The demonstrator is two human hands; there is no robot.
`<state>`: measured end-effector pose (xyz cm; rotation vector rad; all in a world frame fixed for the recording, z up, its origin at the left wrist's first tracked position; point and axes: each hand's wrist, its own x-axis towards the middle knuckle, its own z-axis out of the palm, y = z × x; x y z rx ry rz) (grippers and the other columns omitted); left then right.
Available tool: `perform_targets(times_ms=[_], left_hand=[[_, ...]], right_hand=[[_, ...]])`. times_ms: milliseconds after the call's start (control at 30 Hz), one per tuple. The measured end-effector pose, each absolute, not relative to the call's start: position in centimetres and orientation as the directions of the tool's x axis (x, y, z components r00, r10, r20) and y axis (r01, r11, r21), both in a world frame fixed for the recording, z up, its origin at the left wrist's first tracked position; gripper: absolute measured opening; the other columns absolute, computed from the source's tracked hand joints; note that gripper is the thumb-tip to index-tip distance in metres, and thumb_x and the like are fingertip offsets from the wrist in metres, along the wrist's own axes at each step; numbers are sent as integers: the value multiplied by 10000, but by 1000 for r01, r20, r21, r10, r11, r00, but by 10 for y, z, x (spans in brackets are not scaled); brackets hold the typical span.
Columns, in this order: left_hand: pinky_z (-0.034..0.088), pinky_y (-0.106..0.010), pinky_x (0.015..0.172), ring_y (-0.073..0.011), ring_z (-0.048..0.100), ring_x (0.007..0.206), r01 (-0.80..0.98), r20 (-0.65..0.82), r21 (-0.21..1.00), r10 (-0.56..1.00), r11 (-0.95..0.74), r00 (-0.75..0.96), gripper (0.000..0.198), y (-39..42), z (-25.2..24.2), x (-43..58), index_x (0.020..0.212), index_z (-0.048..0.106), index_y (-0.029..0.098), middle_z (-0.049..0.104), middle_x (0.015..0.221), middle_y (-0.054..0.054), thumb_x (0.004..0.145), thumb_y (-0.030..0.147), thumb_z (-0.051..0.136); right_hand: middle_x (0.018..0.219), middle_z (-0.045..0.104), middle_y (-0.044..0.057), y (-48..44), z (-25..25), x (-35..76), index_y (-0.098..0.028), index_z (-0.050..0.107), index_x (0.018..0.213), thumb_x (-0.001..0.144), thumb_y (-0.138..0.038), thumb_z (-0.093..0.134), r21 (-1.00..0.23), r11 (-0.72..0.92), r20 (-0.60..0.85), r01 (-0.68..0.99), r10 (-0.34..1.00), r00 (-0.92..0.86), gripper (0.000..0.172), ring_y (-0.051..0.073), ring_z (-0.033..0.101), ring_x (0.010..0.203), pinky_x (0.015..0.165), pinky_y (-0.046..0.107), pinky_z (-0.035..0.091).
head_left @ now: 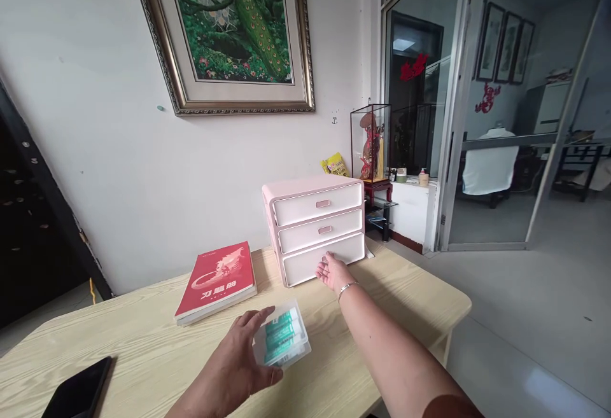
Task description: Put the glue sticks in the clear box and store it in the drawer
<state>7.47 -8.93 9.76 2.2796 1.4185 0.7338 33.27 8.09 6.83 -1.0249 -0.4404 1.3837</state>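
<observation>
My left hand (229, 357) grips the left side of a clear plastic box (281, 335), with fingers along its top edge and the thumb below it. Several green-and-white tubes or sticks lie inside the box. My right hand (333, 275), with a silver bangle (347, 290) on the wrist, is open. Its fingertips reach the bottom drawer (324, 259) of a pale pink three-drawer unit (312, 205), at the drawer's pull. All the drawers look closed.
The light wood table (143, 335) holds a red book (214, 281) and a black phone (79, 389) at the near left. The table's right edge lies beyond my right arm. Behind stand a glass display case (370, 141) and a yellow packet (335, 165).
</observation>
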Motion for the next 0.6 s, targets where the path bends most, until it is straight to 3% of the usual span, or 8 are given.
perform_targets(times_ms=[200, 400, 600], left_hand=[[491, -416, 997, -283, 563, 1170, 702, 301, 579, 909, -415, 289, 814, -84, 126, 84, 1412, 469, 241, 552, 1297, -108, 662, 333, 771], [578, -396, 790, -296, 635, 1056, 630, 297, 664, 916, -402, 271, 842, -61, 162, 102, 1399, 482, 258, 594, 1242, -113, 647, 465, 799], [558, -369, 847, -284, 641, 1109, 595, 164, 746, 949, -299, 271, 893, -18, 191, 149, 1430, 434, 274, 577, 1323, -133, 645, 474, 809]], right_hand=[[564, 545, -34, 71, 58, 332, -200, 511, 715, 792, -419, 657, -823, -50, -253, -566, 924, 287, 274, 96, 528, 492, 508, 201, 469], [578, 580, -11, 25, 40, 349, -186, 550, 696, 798, -345, 592, -843, -37, -252, -537, 909, 333, 194, 106, 562, 490, 473, 213, 461], [556, 575, -24, -18, 33, 357, -172, 602, 739, 747, -383, 640, -866, -11, -241, -499, 884, 400, 214, 98, 541, 457, 428, 199, 412]])
